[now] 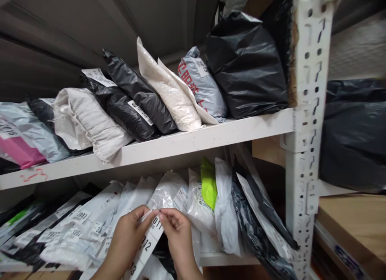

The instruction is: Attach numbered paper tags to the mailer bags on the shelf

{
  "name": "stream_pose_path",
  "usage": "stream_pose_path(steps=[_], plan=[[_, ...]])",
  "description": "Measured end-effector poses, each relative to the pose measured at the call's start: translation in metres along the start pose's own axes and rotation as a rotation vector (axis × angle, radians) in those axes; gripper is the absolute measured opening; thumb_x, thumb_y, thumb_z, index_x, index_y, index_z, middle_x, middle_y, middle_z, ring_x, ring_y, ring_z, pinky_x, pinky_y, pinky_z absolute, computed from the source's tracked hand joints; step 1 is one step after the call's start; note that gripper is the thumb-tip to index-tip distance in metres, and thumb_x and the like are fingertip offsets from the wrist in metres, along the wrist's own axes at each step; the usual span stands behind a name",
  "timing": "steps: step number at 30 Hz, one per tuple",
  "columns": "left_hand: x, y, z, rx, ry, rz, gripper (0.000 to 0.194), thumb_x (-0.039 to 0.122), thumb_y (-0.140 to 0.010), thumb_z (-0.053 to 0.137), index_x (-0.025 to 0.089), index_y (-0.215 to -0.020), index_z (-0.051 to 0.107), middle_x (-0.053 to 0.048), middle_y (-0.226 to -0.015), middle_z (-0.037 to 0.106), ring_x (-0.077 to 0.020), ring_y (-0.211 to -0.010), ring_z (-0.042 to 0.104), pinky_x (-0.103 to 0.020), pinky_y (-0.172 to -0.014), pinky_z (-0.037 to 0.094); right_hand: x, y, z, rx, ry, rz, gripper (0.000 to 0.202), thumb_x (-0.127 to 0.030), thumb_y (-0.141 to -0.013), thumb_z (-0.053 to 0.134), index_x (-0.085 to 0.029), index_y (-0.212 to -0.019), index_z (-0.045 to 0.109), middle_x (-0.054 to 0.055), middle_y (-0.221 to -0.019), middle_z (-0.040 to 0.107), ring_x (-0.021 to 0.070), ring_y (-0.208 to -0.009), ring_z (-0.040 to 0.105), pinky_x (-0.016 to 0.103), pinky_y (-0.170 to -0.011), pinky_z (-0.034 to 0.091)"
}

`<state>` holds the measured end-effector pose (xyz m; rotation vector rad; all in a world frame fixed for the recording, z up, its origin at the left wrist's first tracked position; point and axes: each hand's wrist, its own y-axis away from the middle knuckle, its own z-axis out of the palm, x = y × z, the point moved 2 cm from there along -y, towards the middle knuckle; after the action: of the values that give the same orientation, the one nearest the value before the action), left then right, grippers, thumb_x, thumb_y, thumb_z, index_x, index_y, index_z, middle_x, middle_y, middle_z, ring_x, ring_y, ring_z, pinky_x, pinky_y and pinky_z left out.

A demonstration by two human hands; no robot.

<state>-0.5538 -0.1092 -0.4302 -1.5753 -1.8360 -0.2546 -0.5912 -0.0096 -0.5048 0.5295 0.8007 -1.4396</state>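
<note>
A strip of white number labels (146, 246) hangs between my hands, printed with black figures such as 12 and 13. My left hand (129, 229) pinches its upper left side with thumb and fingers. At the top end, my right hand (177, 231) has thumb and forefinger closed on the strip's edge. Just behind my fingertips, on the lower shelf, stands a clear plastic-wrapped parcel (169, 187) with a printed label. Beside it to the right are a white parcel (197, 219) and a bright green packet (208, 183).
The upper shelf (205, 135) carries several parcels, among them a large black bag (245, 67). Labelled white parcels (78, 223) lean on the lower shelf at left. A perforated metal post (306, 111) stands at right, with a cardboard box (356, 223) beyond it.
</note>
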Motion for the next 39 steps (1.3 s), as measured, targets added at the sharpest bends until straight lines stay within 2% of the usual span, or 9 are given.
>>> stream_pose_path(steps=[4,7,11,14,16,23,26,31,39], plan=[[-0.005,0.005,0.002,-0.088,0.241,-0.056,0.040,0.059,-0.066,0.061,0.019,-0.068,0.066,0.000,-0.067,0.066,-0.0189,-0.074,0.059,-0.022,-0.067,0.045,0.000,0.000,-0.007,0.029,-0.037,0.020,0.036,-0.047,-0.053,0.078,-0.016,-0.069,0.069,0.005,-0.065,0.069,0.0158,-0.063,0.059,0.028,-0.064,0.045],[-0.011,0.011,0.004,-0.194,0.373,-0.118,0.038,0.054,-0.063,0.068,0.020,-0.079,0.071,-0.001,-0.073,0.071,-0.0212,-0.079,0.063,-0.024,-0.069,0.048,0.001,0.002,-0.009,0.048,-0.041,0.025,0.037,-0.046,-0.050,0.080,-0.016,-0.069,0.069,0.002,-0.060,0.066,0.0136,-0.058,0.055,0.026,-0.059,0.041],[-0.016,0.019,0.006,-0.058,0.395,-0.169,0.038,0.055,-0.057,0.072,0.018,-0.063,0.066,0.000,-0.059,0.066,-0.0178,-0.063,0.059,-0.022,-0.057,0.045,0.002,0.008,-0.005,-0.026,-0.040,0.020,0.037,-0.043,-0.048,0.082,-0.017,-0.071,0.070,0.001,-0.059,0.065,0.0127,-0.055,0.052,0.025,-0.056,0.039],[-0.015,0.022,0.008,0.039,0.402,-0.186,0.044,0.060,-0.058,0.069,0.017,-0.054,0.061,0.004,-0.045,0.053,-0.0124,-0.048,0.046,-0.021,-0.048,0.036,0.001,0.013,-0.002,-0.023,-0.004,0.016,0.035,-0.044,-0.049,0.081,-0.017,-0.069,0.071,0.002,-0.058,0.065,0.0129,-0.054,0.051,0.026,-0.054,0.039],[-0.015,0.024,0.007,0.047,0.407,-0.201,0.046,0.062,-0.059,0.068,0.017,-0.054,0.062,0.003,-0.046,0.053,-0.0124,-0.049,0.045,-0.021,-0.048,0.037,0.000,0.014,-0.002,-0.024,0.027,0.012,0.034,-0.045,-0.051,0.080,-0.017,-0.068,0.072,0.002,-0.057,0.065,0.0133,-0.054,0.052,0.026,-0.054,0.040],[-0.024,0.039,0.010,-0.275,0.703,-0.258,0.040,0.044,-0.058,0.079,0.020,-0.089,0.073,-0.002,-0.079,0.073,-0.0184,-0.074,0.063,-0.026,-0.075,0.050,-0.005,0.009,-0.013,0.028,0.003,0.022,0.035,-0.046,-0.049,0.081,-0.017,-0.066,0.072,0.005,-0.061,0.070,0.0164,-0.058,0.059,0.028,-0.057,0.046],[-0.028,0.045,0.011,-0.229,0.653,-0.254,0.033,0.045,-0.061,0.077,0.018,-0.079,0.073,-0.001,-0.072,0.072,-0.0180,-0.071,0.063,-0.024,-0.069,0.050,-0.007,0.012,-0.014,0.020,0.033,-0.009,0.033,-0.047,-0.053,0.079,-0.018,-0.067,0.072,0.006,-0.065,0.072,0.0171,-0.061,0.062,0.029,-0.061,0.049],[-0.021,0.047,0.011,-0.123,0.639,-0.282,0.037,0.049,-0.049,0.079,0.016,-0.058,0.067,0.001,-0.054,0.064,-0.0159,-0.060,0.058,-0.022,-0.060,0.047,-0.008,0.018,-0.015,-0.057,0.133,-0.053,0.029,-0.042,-0.059,0.077,-0.017,-0.073,0.073,0.005,-0.065,0.070,0.0161,-0.061,0.060,0.028,-0.060,0.048],[-0.025,0.050,0.012,-0.092,0.592,-0.251,0.042,0.056,-0.053,0.074,0.016,-0.056,0.059,0.002,-0.052,0.059,-0.0127,-0.054,0.049,-0.021,-0.052,0.040,-0.009,0.020,-0.021,-0.135,0.305,-0.111,0.025,-0.037,-0.065,0.073,-0.018,-0.082,0.072,0.002,-0.068,0.063,0.0139,-0.058,0.056,0.025,-0.053,0.044]])
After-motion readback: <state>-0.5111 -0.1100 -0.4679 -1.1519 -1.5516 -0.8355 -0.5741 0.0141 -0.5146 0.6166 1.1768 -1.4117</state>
